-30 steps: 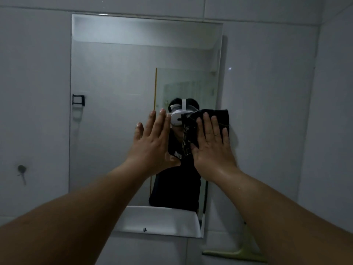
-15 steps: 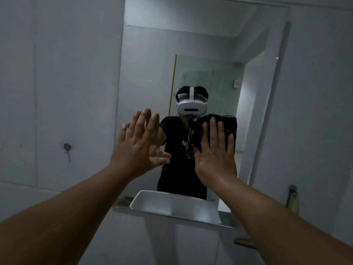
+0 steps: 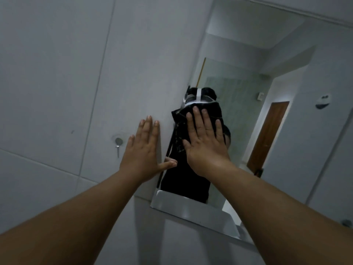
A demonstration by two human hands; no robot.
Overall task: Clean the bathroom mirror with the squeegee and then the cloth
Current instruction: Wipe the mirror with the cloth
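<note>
the right hand (image 3: pixel 205 142) is flat and spread out, pressing a black cloth (image 3: pixel 200 111) onto the mirror (image 3: pixel 286 92). the cloth sits near the left edge of the mirror, about halfway up, and it pokes out above and beside the fingers. the left hand (image 3: pixel 142 152) is flat too, with nothing in it. its fingers lie on the white wall (image 3: pixel 57 73) just beside the mirror, and its thumb reaches over the mirror's edge. a small round metal peg (image 3: pixel 118 141) sticks out of the wall, near the left hand. in the mirror you can see a white sink (image 3: pixel 191 209) at the bottom and a brown door (image 3: pixel 271 134) far back on the right.
</note>
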